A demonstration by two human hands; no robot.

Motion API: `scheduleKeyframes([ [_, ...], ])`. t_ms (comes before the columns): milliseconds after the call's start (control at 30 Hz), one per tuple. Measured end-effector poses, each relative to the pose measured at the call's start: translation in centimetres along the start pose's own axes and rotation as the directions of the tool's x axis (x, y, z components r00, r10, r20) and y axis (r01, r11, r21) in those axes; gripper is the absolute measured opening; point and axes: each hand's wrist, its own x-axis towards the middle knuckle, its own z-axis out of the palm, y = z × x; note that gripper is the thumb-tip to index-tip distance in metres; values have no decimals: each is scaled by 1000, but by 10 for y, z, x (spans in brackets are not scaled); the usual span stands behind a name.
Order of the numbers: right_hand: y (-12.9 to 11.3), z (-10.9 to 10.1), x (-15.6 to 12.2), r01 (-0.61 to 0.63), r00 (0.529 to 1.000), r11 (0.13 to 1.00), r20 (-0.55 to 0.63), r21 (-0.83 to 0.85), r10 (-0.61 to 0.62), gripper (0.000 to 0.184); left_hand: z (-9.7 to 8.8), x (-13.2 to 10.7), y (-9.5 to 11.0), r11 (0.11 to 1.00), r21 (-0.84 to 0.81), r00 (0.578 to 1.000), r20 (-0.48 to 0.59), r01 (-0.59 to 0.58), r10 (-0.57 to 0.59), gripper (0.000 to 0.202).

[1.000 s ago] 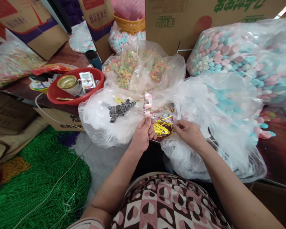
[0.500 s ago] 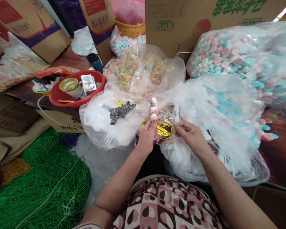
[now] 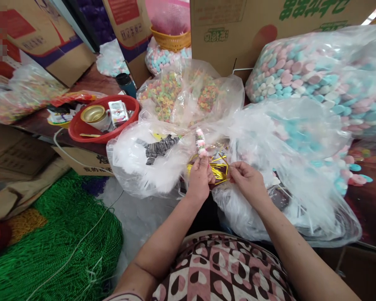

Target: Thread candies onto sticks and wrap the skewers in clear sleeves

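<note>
My left hand (image 3: 201,177) is closed around the lower end of a slim clear packet of pink and white candies (image 3: 201,140), which points up and away from me. Between the thumb and fingertips of my right hand (image 3: 248,180) is a thin gold twist tie (image 3: 227,166), just right of the packet's gathered end. Below and between both hands lies a heap of gold twist ties (image 3: 218,172). Whether the tie touches the packet I cannot tell.
Left of my hands sits an open plastic bag (image 3: 128,167) with dark striped strips. Beyond lies a bag of ring candies (image 3: 163,94). Pastel marshmallow bags (image 3: 288,77) crowd the right. A red basin (image 3: 78,131) holds a cup. Green cords (image 3: 81,234) pile at lower left.
The packet now leans a little to the left. My right fingers have shifted slightly with the twist tie. The whole view has moved a little.
</note>
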Motion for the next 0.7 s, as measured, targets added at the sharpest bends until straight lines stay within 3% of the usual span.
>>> scheduleKeyframes([
  [100,-1,-2,0,130,983,961,-97,-245,-158,26,-3,0,4,1000,-17,999,-27,-26,25,45],
  [200,-10,-3,-7,259,954,935,-85,-243,-287,30,-4,-4,0,1000,-1,1000,13,-5,5,44],
  [300,-17,0,-18,243,970,966,46,-92,-239,29,-1,-10,-7,1000,20,996,85,7,-9,47],
  [367,-17,3,-23,177,982,984,63,-9,-176,26,2,-13,-10,999,33,993,114,13,-17,48],
  [533,-12,-4,-28,54,997,994,-60,94,-48,23,4,-15,-7,995,95,991,127,22,-34,45],
  [700,-22,-20,-35,97,978,991,-194,88,-78,22,3,-15,-8,964,265,985,165,12,-58,38],
])
